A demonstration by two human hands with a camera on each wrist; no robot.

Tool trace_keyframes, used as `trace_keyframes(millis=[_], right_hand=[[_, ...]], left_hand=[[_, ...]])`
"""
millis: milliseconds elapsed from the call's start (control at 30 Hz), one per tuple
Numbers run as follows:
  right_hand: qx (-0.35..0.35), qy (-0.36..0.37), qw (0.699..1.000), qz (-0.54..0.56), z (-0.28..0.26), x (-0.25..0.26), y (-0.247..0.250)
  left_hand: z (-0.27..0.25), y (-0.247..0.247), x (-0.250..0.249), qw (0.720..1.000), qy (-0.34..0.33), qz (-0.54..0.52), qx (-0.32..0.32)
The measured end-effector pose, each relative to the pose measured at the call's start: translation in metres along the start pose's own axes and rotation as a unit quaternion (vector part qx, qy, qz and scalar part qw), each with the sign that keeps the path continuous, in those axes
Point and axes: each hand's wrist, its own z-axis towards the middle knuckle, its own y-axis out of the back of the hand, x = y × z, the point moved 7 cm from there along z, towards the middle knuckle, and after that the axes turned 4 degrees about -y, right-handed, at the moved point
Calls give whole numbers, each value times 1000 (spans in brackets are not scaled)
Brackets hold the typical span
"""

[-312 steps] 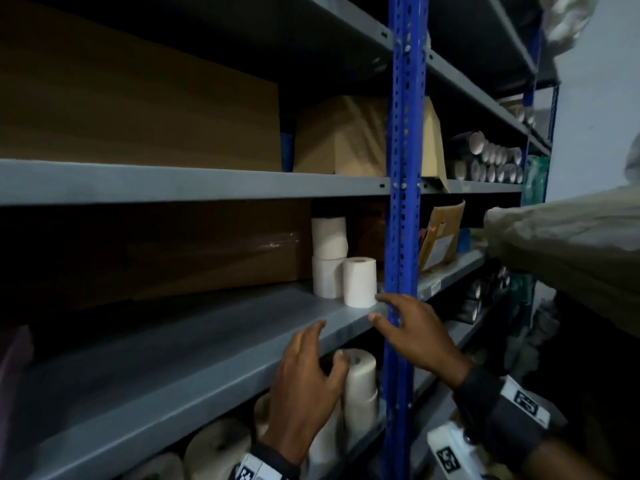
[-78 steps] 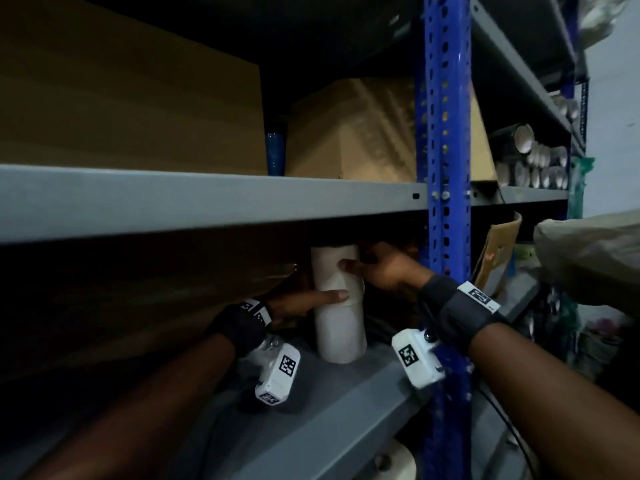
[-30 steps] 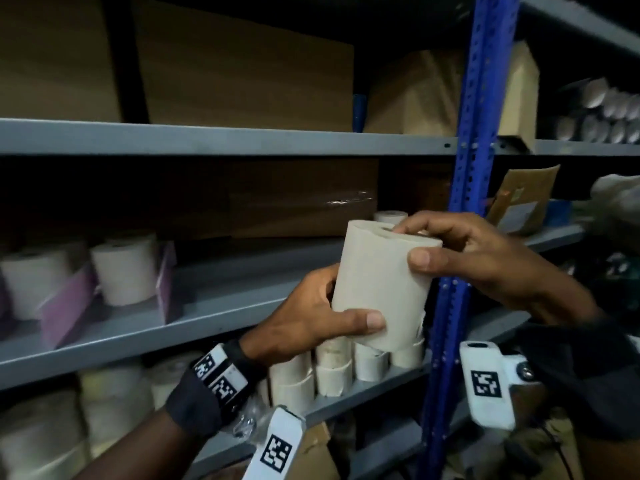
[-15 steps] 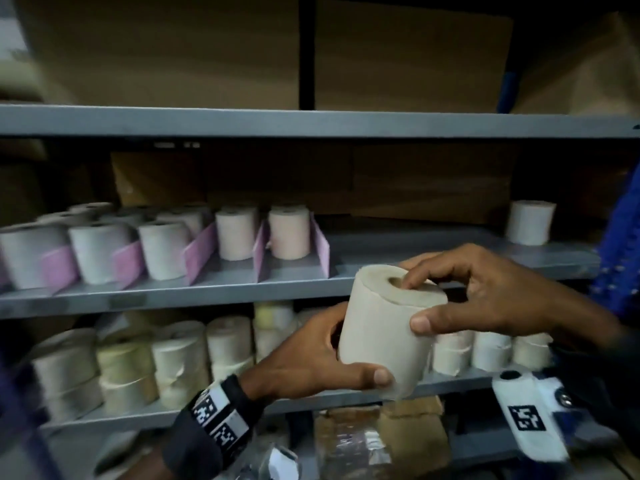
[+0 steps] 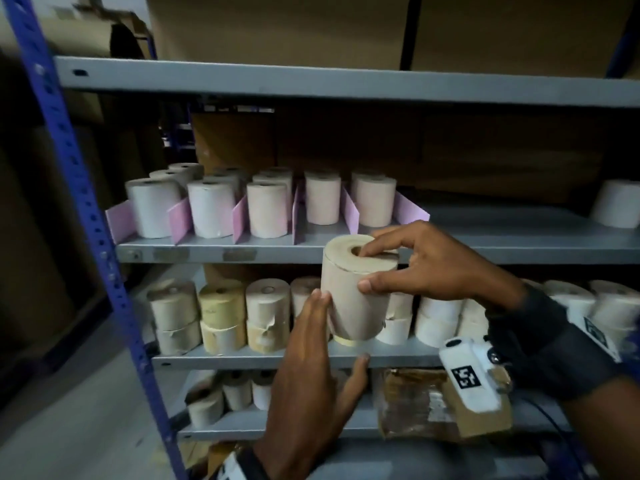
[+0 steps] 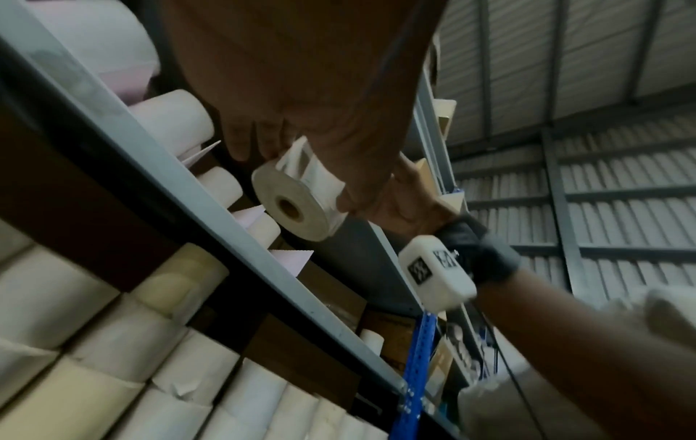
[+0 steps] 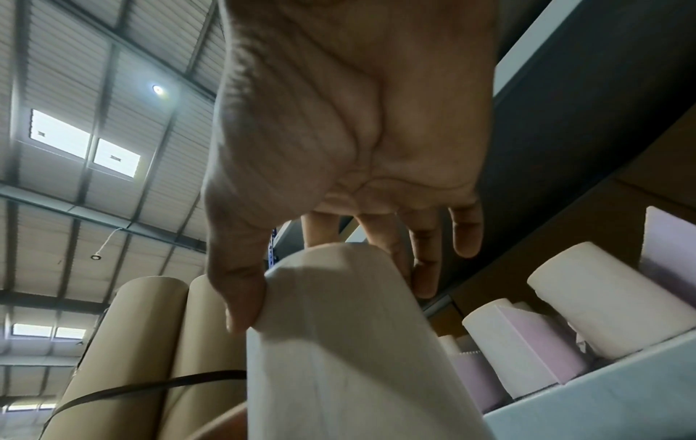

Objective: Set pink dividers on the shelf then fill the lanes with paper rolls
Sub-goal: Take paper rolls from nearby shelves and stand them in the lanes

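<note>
A beige paper roll stands upright in the air just before the grey shelf. My right hand pinches it at the top, fingers on its end face and thumb on its side. My left hand lays straight fingers against the roll's left side, its thumb spread below. Several pink dividers stand on the shelf with rolls in the lanes between them. The last divider leans to the right. The right wrist view shows the held roll below the shelf edge.
Right of the last divider the shelf is bare up to one lone roll. Stacked rolls fill the shelf below. Brown boxes sit on the top shelf. A blue upright bounds the rack at left.
Both hands took the roll from the shelf's right end and carried it left towards the divided lanes. The left hand's grip has loosened to straight fingers on the roll's side.
</note>
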Motion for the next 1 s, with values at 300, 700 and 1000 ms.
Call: trace_keyframes(millis=[300,700,1000], right_hand=[[-48,9,998,-49,62,-9,3],[-19,-8,997,-68,149,-52,9],[18,-38,978,-203,188,-88,-1]], left_hand=[[7,-45,25,948,-64,275,146],[76,-75,76,941,-17,312,128],[99,-105,118,944,-14,308,115]])
